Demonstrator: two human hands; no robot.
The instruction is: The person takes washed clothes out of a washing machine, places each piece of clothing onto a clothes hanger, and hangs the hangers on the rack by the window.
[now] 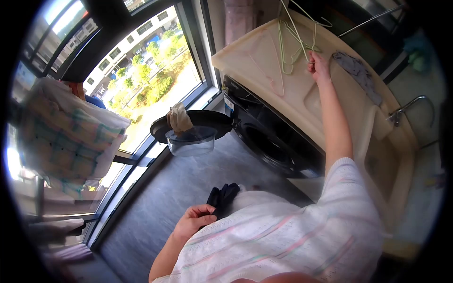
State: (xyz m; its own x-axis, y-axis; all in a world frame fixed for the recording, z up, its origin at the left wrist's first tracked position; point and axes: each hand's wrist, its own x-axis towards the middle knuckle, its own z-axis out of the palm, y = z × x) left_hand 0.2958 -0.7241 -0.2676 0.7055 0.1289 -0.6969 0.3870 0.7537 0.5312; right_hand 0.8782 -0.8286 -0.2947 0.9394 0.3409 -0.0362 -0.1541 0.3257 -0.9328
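My left hand [194, 220] is closed on a bunched black garment [223, 198], held low in front of my body; what kind of garment it is I cannot tell. Stretched far forward, my right hand [320, 68] grips a pale wire clothes hanger [298, 32] above the beige sink counter [240, 59]. Beside that hand lies a green hanger [282, 49], partly overlapping others. A faint pink hanger [272, 81] rests farther left on the counter. To the right of my hand is a crumpled grey cloth [356, 73].
Under the counter stands a black front-loading washing machine [255, 101]. Its round door [214, 121] hangs open, with a beige cloth [180, 119] draped on it. A tap [406, 108] rises by the basin at right. Plaid clothing [66, 134] hangs near the windows at left.
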